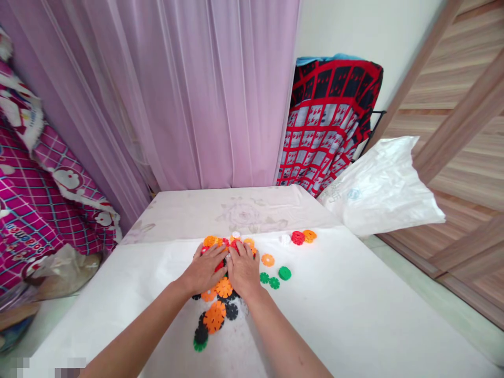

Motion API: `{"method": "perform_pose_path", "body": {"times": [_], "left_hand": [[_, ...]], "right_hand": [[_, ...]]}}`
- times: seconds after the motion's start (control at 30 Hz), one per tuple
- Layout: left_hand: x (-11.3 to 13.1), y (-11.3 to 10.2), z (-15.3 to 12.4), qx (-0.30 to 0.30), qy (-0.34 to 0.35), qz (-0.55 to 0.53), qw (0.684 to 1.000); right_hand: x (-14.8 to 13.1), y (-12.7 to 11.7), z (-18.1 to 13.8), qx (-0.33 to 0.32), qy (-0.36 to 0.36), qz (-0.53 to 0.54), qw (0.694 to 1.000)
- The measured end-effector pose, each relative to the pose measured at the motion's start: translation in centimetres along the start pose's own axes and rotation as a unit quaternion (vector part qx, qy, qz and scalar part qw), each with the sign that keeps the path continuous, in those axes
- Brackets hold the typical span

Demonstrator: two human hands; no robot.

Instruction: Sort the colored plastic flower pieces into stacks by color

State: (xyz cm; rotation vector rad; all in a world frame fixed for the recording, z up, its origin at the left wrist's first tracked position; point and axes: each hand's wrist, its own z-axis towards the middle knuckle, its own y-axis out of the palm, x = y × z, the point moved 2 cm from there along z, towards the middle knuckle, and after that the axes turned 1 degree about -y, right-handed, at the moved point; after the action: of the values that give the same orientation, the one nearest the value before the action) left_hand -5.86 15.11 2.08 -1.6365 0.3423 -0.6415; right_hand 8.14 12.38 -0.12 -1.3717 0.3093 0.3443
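Observation:
Both my hands lie on a loose pile of notched plastic discs on the white table cover. My left hand [203,270] rests palm down, fingers spread over the discs, and grips nothing. Beside it, my right hand [243,268] is also flat with fingers apart on red and orange discs. Orange discs [214,317] and black discs [232,311] trail toward me below the hands. A green disc [200,344] lies at the near end of that trail. Discs under my palms are hidden.
Right of the pile sit green discs [284,273], a single orange disc [268,260], a red disc [298,238] and a white disc [284,240]. A white plastic bag [388,189] hangs at the table's right edge. Purple curtains [220,94] stand behind the table.

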Motion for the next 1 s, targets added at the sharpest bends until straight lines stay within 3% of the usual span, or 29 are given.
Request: {"method": "perform_pose_path", "body": {"times": [0.17, 0.3, 0.4, 0.57, 0.7, 0.77, 0.87, 1.0], "left_hand": [[0.0, -1.3, -1.8, 0.023, 0.036, -0.024, 0.999], [-1.7, -1.3, 0.0, 0.050, -0.087, 0.003, 0.995], [-2.5, -0.2, 1.1, 0.002, -0.151, 0.000, 0.989], [-1.2, 0.9, -1.0, -0.027, -0.061, -0.027, 0.997], [0.3, 0.9, -4.5, -0.029, -0.014, -0.051, 0.998], [0.6, 0.8, -5.7, -0.021, -0.011, -0.060, 0.998], [0.7, 0.8, -6.2, 0.004, -0.065, -0.051, 0.997], [0.8, 1.1, -5.3, -0.001, -0.165, -0.035, 0.986]], "right_hand": [[-0.3, -2.4, -0.4, -0.040, 0.001, 0.029, 0.999], [0.1, -3.3, 3.2, -0.056, 0.054, -0.003, 0.997], [0.0, -2.5, 4.6, -0.118, 0.038, -0.024, 0.992], [-0.6, -1.3, 0.8, -0.116, -0.058, -0.013, 0.991], [-0.5, -2.0, -3.6, -0.100, -0.084, 0.009, 0.991], [-0.3, -2.8, -4.2, -0.079, -0.092, 0.021, 0.992], [0.0, -3.6, -2.1, -0.049, -0.061, 0.025, 0.997], [0.2, -3.4, 2.7, -0.101, 0.024, -0.003, 0.995]]}}
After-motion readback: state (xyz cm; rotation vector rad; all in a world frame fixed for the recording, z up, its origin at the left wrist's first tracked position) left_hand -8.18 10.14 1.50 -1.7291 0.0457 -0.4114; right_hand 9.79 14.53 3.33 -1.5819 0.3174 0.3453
